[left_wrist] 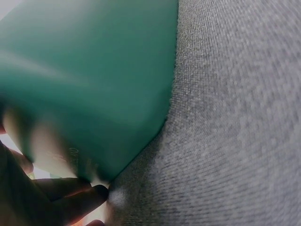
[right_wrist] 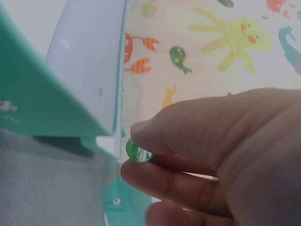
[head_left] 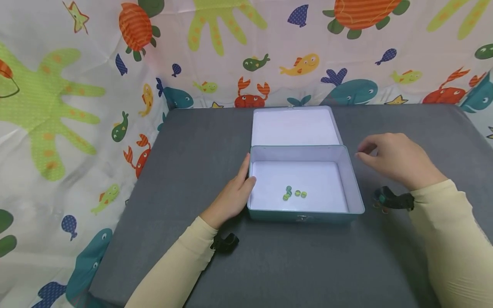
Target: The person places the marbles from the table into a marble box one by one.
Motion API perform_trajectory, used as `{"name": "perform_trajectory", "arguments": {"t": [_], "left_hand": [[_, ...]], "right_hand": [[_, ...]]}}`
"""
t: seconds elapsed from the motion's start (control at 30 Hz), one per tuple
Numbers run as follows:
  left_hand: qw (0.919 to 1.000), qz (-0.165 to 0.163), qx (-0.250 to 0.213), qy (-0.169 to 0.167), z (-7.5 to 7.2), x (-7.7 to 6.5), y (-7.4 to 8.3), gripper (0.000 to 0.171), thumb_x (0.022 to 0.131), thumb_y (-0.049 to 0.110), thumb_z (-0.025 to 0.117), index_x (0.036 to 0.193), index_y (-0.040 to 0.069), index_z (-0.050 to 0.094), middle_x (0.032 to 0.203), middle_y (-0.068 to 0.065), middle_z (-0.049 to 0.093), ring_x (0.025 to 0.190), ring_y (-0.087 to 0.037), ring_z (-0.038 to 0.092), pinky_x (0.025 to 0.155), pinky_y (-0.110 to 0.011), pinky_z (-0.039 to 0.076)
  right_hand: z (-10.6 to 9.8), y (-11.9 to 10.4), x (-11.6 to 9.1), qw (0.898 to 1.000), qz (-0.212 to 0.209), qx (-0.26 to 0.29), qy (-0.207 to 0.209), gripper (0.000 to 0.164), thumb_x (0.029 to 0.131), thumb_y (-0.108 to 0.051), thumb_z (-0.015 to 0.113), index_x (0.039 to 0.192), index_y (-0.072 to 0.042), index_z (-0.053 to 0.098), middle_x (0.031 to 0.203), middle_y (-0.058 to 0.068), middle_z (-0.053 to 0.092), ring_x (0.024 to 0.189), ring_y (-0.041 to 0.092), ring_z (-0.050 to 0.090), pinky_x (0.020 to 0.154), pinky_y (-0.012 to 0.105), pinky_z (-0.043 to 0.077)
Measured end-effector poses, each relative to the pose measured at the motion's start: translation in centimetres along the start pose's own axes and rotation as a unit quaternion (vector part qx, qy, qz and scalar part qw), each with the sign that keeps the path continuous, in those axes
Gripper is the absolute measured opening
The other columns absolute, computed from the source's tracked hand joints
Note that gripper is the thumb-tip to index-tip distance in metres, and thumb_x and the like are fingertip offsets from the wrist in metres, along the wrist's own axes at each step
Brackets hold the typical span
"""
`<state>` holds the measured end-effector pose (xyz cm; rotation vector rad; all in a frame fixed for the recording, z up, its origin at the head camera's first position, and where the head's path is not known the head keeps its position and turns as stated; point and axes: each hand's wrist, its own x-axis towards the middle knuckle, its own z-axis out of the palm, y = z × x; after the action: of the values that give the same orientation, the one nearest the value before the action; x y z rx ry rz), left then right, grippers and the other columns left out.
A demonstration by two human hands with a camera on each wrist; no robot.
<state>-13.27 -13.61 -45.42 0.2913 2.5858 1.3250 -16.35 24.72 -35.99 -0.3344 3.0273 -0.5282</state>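
Observation:
A teal tin box (head_left: 308, 217) with a white inside lies on the grey table, its lid (head_left: 294, 126) folded back behind it. Several small green and yellow-green marbles (head_left: 304, 194) are on its floor. My left hand (head_left: 229, 199) rests against the box's left side, fingers extended along the wall and thumb at the rim. To the right of the box, above the table, my right hand (head_left: 402, 160) pinches a clear marble (right_wrist: 138, 151) with green in it between thumb and fingertips. That marble is hidden in the head view.
A sea-animal print cloth (head_left: 231, 64) hangs behind and to the left of the grey table (head_left: 292, 265). A few small round things (head_left: 384, 210) show on the table under the right wrist's black camera mount (head_left: 398, 200), partly hidden.

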Motion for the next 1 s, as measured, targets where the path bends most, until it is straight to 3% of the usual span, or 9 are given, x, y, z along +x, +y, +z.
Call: {"name": "perform_trajectory", "arguments": {"t": [0.2, 1.0], "left_hand": [[1.0, 0.004, -0.001, 0.002, -0.1, 0.0, 0.0, 0.068, 0.11, 0.05, 0.032, 0.17, 0.038, 0.001, 0.173, 0.017, 0.01, 0.157, -0.013, 0.022, 0.126, -0.048, 0.024], [1.0, -0.002, 0.004, 0.004, -0.1, -0.1, 0.1, 0.065, 0.111, 0.047, 0.033, 0.166, 0.047, -0.001, 0.173, 0.014, 0.015, 0.156, -0.016, 0.026, 0.126, -0.048, 0.026]], "right_hand": [[-0.2, -1.7, 0.8, 1.0, -0.024, 0.003, 0.001, 0.024, 0.097, -0.018, 0.073, 0.111, 0.0, 0.078, 0.103, 0.021, 0.076, 0.088, 0.031, 0.068, 0.076, 0.056, 0.059], [2.6, -7.6, 4.0, 0.997, -0.059, 0.037, -0.023, 0.017, 0.094, -0.017, 0.077, 0.107, -0.006, 0.08, 0.103, 0.013, 0.077, 0.092, 0.029, 0.068, 0.078, 0.051, 0.059]]}}
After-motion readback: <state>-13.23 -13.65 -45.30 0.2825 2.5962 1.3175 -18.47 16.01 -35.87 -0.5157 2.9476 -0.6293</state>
